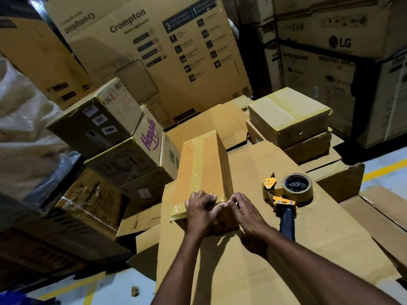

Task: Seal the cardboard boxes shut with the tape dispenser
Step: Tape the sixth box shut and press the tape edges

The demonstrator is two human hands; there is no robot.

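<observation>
My left hand and right hand both grip the near edge of the long cardboard box, so I press the tape end flat, smoothing outward without wrinkles.

Crompton: tall carton | LG: upper right carton | WASHING MACH…: carton beneath | Crompton: low left box

A tall Crompton carton stands at the far middle, with LG washing-machine cartons stacked at the far right. On the left, a Hapilo box sits in a tilted stack beside crumpled clear plastic wrap. Flattened cardboard sheets cover the pale floor, which bears a yellow line. A cardboard scrap lies near left.
</observation>
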